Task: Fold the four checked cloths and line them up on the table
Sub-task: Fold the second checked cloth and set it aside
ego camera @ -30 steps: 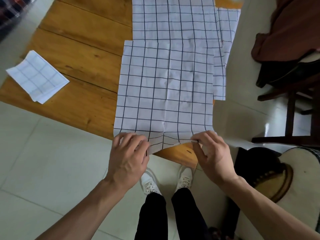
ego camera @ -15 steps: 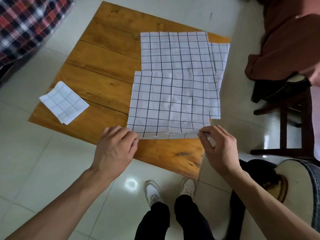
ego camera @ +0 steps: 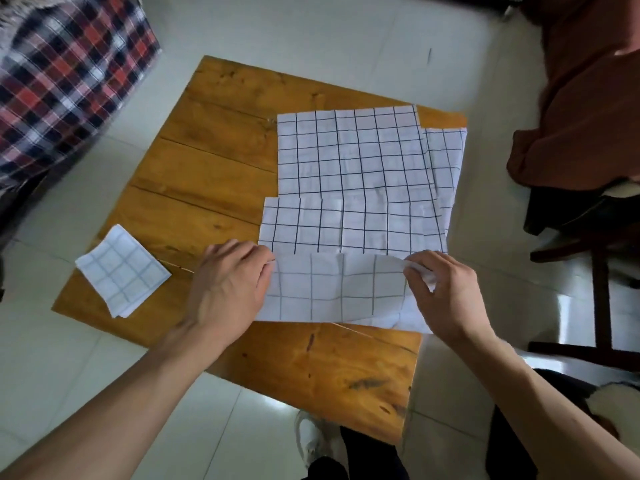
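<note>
Shoes [ego camera: 313, 441]: white, on the tiled floor [ego camera: 346, 36] just below the counter's near edge.
Counter [ego camera: 214, 161]: low, wooden, planked; carries all the cloths.
Left hand [ego camera: 230, 287]: grip curled onto the near-left corner of the top cloth, fingertips at the raised edge; exact pinch hidden behind the knuckles.
Right hand [ego camera: 446, 299]: grip closed, thumb and fingers pinching the near-right corner of the same cloth, lifted off the counter.
Top cloth [ego camera: 346, 233]: white with dark checks; near edge turned over toward the far side, paler underside up, between the two hands.
Folded cloth [ego camera: 123, 270]: small square packet, near-left corner of the counter, well apart from the hands.
Second cloth [ego camera: 349, 150]: spread flat farther back, partly under the top cloth.
Third cloth [ego camera: 446, 168]: lowest layer, showing at the right, hanging over the counter's right edge.
Plaid fabric [ego camera: 65, 74]: red, white and dark, far left.
Brown fabric [ego camera: 581, 98]: far right, draped over a dark chair [ego camera: 602, 271].
</note>
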A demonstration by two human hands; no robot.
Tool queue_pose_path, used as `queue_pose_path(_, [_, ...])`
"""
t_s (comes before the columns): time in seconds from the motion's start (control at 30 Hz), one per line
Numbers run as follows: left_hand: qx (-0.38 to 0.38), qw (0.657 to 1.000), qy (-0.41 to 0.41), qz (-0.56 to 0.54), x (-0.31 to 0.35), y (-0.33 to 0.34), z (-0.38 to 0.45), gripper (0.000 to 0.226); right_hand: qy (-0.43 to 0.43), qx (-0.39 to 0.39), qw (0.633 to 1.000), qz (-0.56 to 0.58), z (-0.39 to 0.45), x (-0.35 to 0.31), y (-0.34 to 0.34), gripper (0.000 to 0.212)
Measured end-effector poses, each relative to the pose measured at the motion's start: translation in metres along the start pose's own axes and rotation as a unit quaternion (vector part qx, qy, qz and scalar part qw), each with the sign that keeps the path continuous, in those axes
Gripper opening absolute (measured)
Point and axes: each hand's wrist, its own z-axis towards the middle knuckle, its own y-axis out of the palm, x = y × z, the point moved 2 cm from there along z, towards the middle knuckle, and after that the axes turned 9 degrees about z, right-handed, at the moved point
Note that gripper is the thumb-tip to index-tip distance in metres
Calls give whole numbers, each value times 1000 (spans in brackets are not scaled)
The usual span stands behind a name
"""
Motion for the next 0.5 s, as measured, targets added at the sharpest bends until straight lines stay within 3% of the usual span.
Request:
queue_pose_path(0.23, [-11, 999, -42, 13, -10, 28, 58, 12, 14, -39, 999, -21, 63, 31, 1, 10])
queue_pose_path(0.5, [-32, 999, -27, -15, -28, 86, 111, 13, 40, -56, 995, -78, 108, 65, 24, 9])
